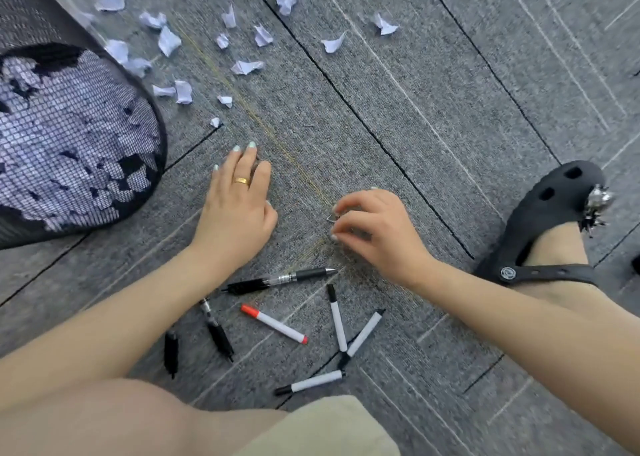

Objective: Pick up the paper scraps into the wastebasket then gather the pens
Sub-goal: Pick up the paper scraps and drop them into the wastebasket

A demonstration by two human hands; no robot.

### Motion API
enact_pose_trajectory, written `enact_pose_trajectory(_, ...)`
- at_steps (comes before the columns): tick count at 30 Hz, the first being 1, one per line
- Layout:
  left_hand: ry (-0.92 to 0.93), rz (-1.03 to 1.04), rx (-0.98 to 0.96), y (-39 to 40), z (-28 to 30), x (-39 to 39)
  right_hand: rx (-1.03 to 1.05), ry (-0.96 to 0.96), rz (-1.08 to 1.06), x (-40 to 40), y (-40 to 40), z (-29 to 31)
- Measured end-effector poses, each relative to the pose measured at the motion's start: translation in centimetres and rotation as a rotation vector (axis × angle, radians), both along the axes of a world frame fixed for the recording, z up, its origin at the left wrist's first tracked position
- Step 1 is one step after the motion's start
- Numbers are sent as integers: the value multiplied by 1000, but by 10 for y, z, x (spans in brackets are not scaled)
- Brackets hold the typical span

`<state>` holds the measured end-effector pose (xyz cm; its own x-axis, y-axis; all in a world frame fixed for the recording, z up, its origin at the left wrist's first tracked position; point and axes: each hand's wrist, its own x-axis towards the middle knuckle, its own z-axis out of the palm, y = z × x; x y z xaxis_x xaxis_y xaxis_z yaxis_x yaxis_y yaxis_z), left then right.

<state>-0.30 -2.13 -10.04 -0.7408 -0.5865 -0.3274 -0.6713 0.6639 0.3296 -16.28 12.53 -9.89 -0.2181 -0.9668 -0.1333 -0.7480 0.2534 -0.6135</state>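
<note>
Several white paper scraps [169, 40] lie scattered on the grey carpet at the top. A black mesh wastebasket [152, 136] stands at the left with scraps inside. My left hand [239, 195] rests palm down on the carpet, fingers curled over something I cannot make out. My right hand [374, 227] is cupped with its fingertips pinching a small paper scrap [332, 217]. Below the hands lie several pens: a black gel pen [284, 278], a red-capped marker [273, 324] and black-capped white markers [337, 318].
My black clog [550, 220] with a shiny charm is planted at the right. My bare knee and beige shorts [325, 428] fill the bottom. Dark seams cross the carpet tiles.
</note>
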Motion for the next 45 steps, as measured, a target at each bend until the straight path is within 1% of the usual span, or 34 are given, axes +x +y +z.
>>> enact_pose_trajectory(1, -2, 7, 0, -1, 1, 1, 10, 43, 78, -1, 6, -3)
enact_pose_trajectory(2, 4, 8, -3, -3, 2, 1, 11, 68, 113, -2, 10, -5)
enact_pose_trajectory(5, 19, -7, -5, -5, 4, 4, -4, 96, 94, 4, 8, -9)
enact_pose_trajectory(10, 27, -13, -7, -4, 5, 4, 19, 47, -68, 13, -10, -2)
enact_pose_trajectory(16, 30, -3, 10, -6, 7, 6, 62, 73, -125, 15, -15, 0)
enact_pose_trajectory(20, -2, 25, 36, -4, 13, 15, 94, 70, -303, 24, -12, -1)
enact_pose_trajectory(25, -21, 102, 7, -7, 15, 36, 116, 92, -501, 45, -10, -1)
enact_pose_trajectory(29, -65, 153, -19, -17, 12, 55, 157, 92, -551, 50, -15, 3)
enact_pose_trajectory(31, -108, 143, -22, -21, 11, 60, 180, 92, -578, 51, -20, 5)
enact_pose_trajectory(32, -128, 126, -30, -22, 11, 60, 186, 33, -637, 50, -25, 9)
enact_pose_trajectory(33, -143, 114, -39, -22, 12, 57, 160, -122, -768, 50, -36, 21)
enact_pose_trajectory(34, -160, 109, -43, -21, 12, 54, 81, -343, -912, 50, -53, 42)
enact_pose_trajectory(35, -176, 116, -49, -21, 14, 50, -45, -559, -1001, 51, -74, 68)
enact_pose_trajectory(36, -193, 130, -58, -21, 16, 45, -181, -711, -989, 51, -99, 99)
enact_pose_trajectory(37, -207, 147, -66, -20, 20, 42, -309, -794, -883, 53, -125, 133)
enact_pose_trajectory(38, -230, 155, -60, -19, 23, 38, -432, -842, -716, 57, -150, 170)
enact_pose_trajectory(40, -302, 160, -28, -16, 29, 33, -652, -867, -308, 68, -197, 230)
enact_pose_trajectory(41, -345, 160, -13, -16, 32, 29, -694, -844, -131, 73, -215, 249)
enact_pose_trajectory(42, -374, 159, 3, -16, 34, 26, -680, -792, 13, 78, -230, 263)
enact_pose_trajectory(43, -387, 156, 12, -16, 35, 24, -626, -687, 118, 83, -241, 272)
enact_pose_trajectory(45, -418, 133, 17, -15, 36, 23, -467, -355, 252, 88, -257, 280)
